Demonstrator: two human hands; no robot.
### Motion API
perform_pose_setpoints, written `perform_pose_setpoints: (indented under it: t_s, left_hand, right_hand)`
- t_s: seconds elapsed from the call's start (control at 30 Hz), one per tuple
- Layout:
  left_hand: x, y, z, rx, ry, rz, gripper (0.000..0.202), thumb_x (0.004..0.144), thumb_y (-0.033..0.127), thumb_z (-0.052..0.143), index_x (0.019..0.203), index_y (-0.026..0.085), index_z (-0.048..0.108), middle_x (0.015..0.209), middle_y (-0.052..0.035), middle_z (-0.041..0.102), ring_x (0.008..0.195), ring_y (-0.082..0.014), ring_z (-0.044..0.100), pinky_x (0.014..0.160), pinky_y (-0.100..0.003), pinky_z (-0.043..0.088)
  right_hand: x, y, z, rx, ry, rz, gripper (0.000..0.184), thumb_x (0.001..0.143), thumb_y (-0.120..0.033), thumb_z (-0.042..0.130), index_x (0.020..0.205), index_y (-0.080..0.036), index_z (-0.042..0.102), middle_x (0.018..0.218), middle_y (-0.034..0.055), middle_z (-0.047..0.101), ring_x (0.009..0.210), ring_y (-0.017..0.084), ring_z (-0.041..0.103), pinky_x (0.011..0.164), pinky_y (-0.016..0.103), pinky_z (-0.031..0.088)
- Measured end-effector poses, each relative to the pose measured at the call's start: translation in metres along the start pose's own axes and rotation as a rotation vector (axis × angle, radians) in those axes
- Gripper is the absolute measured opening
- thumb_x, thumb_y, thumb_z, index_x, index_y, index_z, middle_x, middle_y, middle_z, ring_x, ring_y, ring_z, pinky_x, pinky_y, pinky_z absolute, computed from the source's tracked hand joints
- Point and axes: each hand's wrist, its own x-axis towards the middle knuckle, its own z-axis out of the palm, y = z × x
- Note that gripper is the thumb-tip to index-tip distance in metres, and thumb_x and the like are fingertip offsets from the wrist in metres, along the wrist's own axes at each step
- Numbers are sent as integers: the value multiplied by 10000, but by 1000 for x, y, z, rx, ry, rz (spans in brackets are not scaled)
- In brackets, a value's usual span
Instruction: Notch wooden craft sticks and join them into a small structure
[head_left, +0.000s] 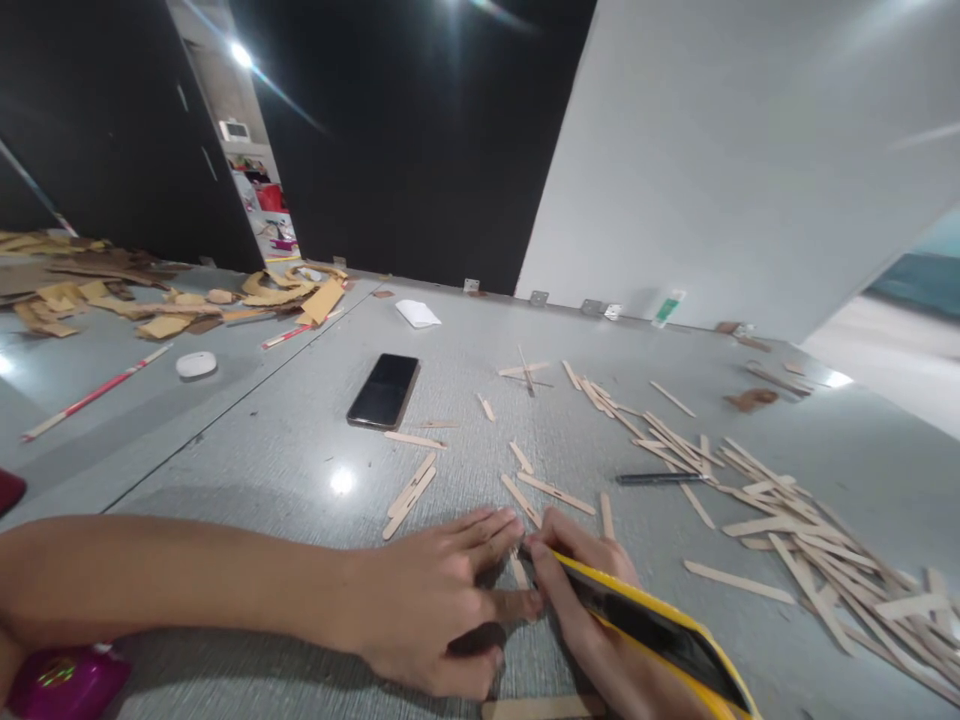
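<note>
My right hand (592,580) is closed round a yellow and black utility knife (652,625), its tip end pointing towards my left fingers. Beneath that tip lies a short flat wooden craft stick (519,570), partly covered by both hands. My left hand (450,590) is palm down, its fingers spread and pressing the stick against the table. The blade's contact with the wood is hard to make out. Just beyond my fingertips are a slotted stick (521,500) and another craft stick (556,492) with a small cut-out. One more stick (544,708) lies at the near edge.
A large pile of craft sticks (825,550) spreads over the right, with a black pen (660,479) beside it. A phone (384,390), a white case (196,366) and folded white paper (418,314) lie further back. Cardboard scraps (172,300) sit far left; a purple object (67,682) near left.
</note>
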Motion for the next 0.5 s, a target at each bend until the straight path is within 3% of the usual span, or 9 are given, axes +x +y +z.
perform_pose_setpoints:
  t_s: [0.23, 0.5]
  left_hand:
    - [-3, -2, 2, -75, 5, -26, 646, 991, 406, 605, 1579, 156, 510, 1761, -230, 152, 1606, -453, 216, 1305, -611, 247]
    - [-2, -1, 1, -88, 21, -38, 660, 989, 419, 626, 1603, 216, 492, 1773, -185, 153, 1601, -454, 236, 1305, -622, 239]
  right_hand:
    - [2, 1, 4, 4, -75, 3, 371, 1074, -379, 450, 722, -269, 495, 604, -41, 555, 538, 175, 576, 549, 287, 458]
    - [1, 5, 7, 14, -53, 26, 379, 1067, -415, 484, 722, -261, 517, 609, -39, 571, 544, 167, 569, 555, 282, 450]
